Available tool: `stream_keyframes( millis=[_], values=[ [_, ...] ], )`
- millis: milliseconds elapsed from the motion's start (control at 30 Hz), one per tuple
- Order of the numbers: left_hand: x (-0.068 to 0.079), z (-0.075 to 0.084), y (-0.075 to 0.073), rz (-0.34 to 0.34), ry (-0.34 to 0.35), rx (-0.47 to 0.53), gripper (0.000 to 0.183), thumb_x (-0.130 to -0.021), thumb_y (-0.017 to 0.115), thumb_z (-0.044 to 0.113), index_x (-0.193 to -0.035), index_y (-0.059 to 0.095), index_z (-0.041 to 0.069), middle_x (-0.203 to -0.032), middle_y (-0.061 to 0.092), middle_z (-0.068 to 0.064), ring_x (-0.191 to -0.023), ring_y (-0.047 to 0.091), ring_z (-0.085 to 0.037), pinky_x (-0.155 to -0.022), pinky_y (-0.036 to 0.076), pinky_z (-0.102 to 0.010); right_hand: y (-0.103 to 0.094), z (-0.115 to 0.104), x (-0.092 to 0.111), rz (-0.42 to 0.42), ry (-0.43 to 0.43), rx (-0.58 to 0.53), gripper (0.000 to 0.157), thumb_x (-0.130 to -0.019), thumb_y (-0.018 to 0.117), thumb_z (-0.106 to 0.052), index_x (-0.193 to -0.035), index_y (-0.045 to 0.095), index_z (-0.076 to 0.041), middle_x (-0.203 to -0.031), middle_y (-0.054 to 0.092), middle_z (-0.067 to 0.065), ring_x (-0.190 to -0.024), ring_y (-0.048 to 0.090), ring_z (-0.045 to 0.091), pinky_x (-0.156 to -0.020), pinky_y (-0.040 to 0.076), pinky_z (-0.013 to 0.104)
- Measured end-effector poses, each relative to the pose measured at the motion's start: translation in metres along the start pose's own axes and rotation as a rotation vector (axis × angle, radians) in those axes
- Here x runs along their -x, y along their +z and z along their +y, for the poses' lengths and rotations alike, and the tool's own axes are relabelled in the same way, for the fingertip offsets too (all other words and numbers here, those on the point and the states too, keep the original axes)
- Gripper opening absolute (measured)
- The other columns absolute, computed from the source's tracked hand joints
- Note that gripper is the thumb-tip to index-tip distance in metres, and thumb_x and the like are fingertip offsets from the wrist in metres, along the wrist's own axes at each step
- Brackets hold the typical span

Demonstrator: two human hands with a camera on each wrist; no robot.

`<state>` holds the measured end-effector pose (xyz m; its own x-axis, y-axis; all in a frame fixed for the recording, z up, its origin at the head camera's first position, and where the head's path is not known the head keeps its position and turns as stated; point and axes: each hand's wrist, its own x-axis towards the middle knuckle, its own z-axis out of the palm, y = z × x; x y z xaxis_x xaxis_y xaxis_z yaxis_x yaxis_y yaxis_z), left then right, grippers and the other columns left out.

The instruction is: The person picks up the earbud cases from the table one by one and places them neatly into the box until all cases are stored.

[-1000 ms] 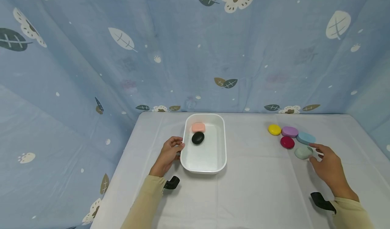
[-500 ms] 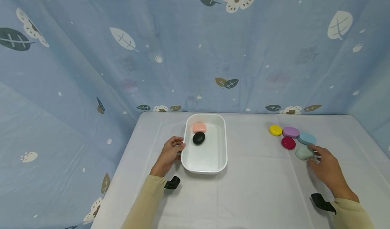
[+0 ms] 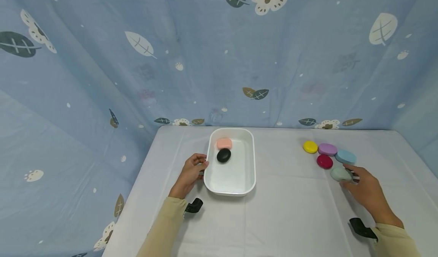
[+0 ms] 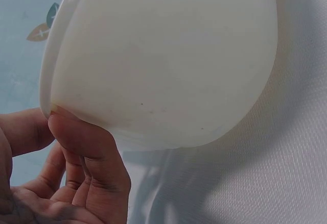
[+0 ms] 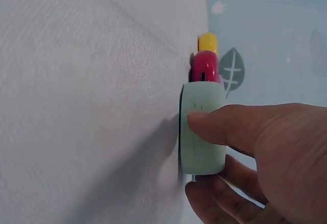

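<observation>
My left hand (image 3: pixel 189 174) pinches the left rim of a white rectangular tray (image 3: pixel 230 191) between thumb and fingers. Close up in the left wrist view, the thumb lies against the tray's wall (image 4: pixel 168 66). Inside the tray are a pink rounded-rectangle case (image 3: pixel 224 143) and a black oval one (image 3: pixel 224 155). On the right, my right hand (image 3: pixel 365 186) grips a pale green pebble-shaped case (image 3: pixel 340 174), thumb on the near side and fingers round the far side. The right wrist view shows the thumb pressed on the green case's side (image 5: pixel 202 152); it seems to stand on the table.
Beside the green case sit a red round case (image 3: pixel 324 161), a yellow one (image 3: pixel 310 147), a purple oval one (image 3: pixel 327 149) and a light blue one (image 3: pixel 346 157). The white-covered table (image 3: pixel 284 211) ends at a blue patterned curtain (image 3: pixel 205 78).
The right hand has moved slightly left, and its thumb and fingers have closed round the green case. The left hand stays on the tray's rim.
</observation>
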<state>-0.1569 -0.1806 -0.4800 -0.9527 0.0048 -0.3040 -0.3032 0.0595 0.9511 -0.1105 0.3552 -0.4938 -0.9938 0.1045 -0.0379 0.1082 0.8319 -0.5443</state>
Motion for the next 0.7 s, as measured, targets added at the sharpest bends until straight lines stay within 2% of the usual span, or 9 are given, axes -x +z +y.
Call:
stream_keyframes(
  millis=[200,500,700],
  values=[
    [0.001,-0.001,0.000,0.003,0.002,0.003,0.029,-0.107,0.061,0.007,-0.135,0.057,0.000,-0.111,0.062,-0.010,-0.084,0.065,-0.021,-0.065,0.055,-0.031,0.003,-0.005,0.000,-0.005,0.010,0.009,0.060,-0.089,0.079,-0.001,-0.141,0.051,0.014,-0.133,0.046,0.043,-0.110,0.055,0.060,-0.085,0.056,0.068],
    [0.000,-0.002,0.000,0.008,0.005,-0.003,0.030,-0.106,0.062,0.006,-0.135,0.057,0.000,-0.111,0.062,-0.011,-0.084,0.065,-0.020,-0.064,0.055,-0.031,0.006,-0.016,0.000,-0.043,0.039,-0.002,0.062,-0.090,0.080,-0.005,-0.141,0.049,0.012,-0.134,0.050,0.043,-0.114,0.054,0.060,-0.090,0.053,0.070],
    [0.000,-0.003,0.001,0.012,0.003,-0.004,0.030,-0.106,0.062,0.006,-0.135,0.057,0.000,-0.113,0.062,-0.012,-0.084,0.065,-0.020,-0.064,0.055,-0.030,0.009,-0.033,-0.001,-0.044,-0.031,-0.016,0.062,-0.090,0.082,-0.004,-0.141,0.050,0.012,-0.134,0.052,0.041,-0.114,0.055,0.059,-0.088,0.055,0.067]
  ],
)
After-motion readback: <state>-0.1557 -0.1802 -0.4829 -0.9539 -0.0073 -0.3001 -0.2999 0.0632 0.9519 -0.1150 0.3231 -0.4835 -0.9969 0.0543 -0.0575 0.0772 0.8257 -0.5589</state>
